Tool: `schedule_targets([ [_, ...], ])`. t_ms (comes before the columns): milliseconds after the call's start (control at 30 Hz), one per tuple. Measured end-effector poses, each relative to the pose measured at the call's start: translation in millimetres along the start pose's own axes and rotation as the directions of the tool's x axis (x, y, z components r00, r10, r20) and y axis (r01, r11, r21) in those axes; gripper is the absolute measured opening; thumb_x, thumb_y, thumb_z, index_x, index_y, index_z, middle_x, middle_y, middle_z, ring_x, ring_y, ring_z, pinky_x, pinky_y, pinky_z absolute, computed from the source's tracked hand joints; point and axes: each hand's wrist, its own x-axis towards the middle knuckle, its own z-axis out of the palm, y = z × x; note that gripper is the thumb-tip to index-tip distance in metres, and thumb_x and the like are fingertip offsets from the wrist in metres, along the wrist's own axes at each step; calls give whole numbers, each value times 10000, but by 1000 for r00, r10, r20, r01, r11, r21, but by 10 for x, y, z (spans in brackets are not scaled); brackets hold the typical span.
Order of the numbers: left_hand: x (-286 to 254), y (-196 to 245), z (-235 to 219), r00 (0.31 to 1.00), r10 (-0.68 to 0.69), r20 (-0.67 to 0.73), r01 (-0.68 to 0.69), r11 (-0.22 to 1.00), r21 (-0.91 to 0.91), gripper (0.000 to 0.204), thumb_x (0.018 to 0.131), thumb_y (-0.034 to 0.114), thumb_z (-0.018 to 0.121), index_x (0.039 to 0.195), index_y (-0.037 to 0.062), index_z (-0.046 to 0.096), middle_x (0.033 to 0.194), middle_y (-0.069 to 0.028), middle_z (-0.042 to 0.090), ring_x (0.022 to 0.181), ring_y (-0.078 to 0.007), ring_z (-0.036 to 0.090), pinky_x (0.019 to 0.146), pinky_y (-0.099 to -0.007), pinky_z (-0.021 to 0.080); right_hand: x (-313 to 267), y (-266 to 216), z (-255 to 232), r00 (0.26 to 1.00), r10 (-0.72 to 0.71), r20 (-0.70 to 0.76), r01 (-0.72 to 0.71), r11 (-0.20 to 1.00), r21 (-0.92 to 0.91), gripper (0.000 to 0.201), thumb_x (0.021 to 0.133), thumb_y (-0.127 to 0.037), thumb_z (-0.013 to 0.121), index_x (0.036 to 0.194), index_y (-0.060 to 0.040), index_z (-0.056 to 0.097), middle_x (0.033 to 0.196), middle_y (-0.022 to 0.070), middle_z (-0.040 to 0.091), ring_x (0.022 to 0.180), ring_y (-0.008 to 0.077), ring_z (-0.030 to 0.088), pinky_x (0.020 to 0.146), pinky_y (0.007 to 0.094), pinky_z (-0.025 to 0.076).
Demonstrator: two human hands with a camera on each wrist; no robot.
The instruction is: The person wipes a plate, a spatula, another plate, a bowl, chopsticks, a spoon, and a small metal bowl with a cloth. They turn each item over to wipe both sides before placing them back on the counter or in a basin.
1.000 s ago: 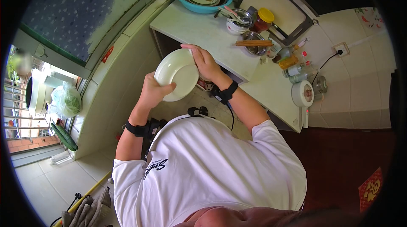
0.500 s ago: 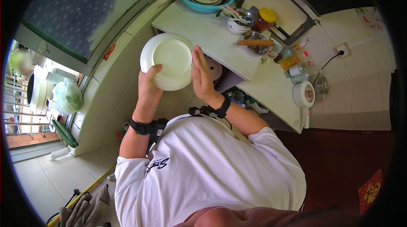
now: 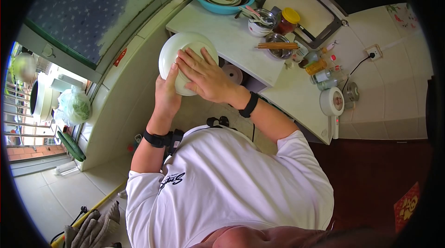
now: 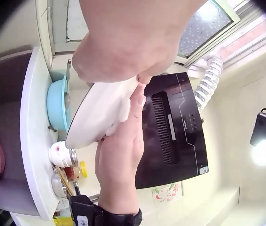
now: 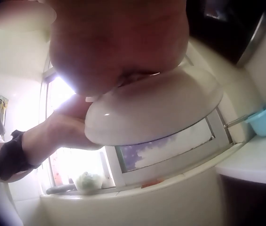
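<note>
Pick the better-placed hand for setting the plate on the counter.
Probably left: the left hand grips the plate, thumb over its rim; the right hand lies open across it, though nearer the counter.

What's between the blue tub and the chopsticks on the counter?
The head view shows a white bowl, a metal bowl and spoons bunched between the blue tub and chopsticks.

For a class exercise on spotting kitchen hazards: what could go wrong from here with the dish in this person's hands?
The deep white plate could slip: the left hand grips its edge, while the right hand lies across it. It might crack on the tiled floor.

It might also chip against the nearby counter, and a bump there could roll the chopsticks off the metal bowl.
</note>
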Motion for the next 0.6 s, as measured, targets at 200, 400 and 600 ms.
schedule_targets([
  [200,-50,-61,-34,998,-48,32,47,998,49,456,965,232,640,1311,-43,526,1217,-132,635,1062,-216,645,900,-352,523,201,225,-71,992,53,-115,-69,988,-139,664,959,-346,548,1515,-62,321,1587,180,269,1464,362,260,1164,593,189],
  [400,-71,2,-22,1000,-18,5,17,997,79,430,945,222,668,1259,-54,567,1155,-130,667,1003,-210,666,859,-343,539,142,509,-58,971,180,-160,-161,979,122,617,977,-272,537,1506,-38,322,1549,228,319,1446,384,290,1163,592,192],
  [600,-26,6,-62,997,-13,-71,17,998,61,397,952,221,658,1234,-49,586,1143,-120,672,998,-197,662,856,-341,538,-190,308,174,926,370,-79,-325,884,335,665,954,-203,557,1515,8,269,1567,248,266,1462,394,247,1171,579,180],
])
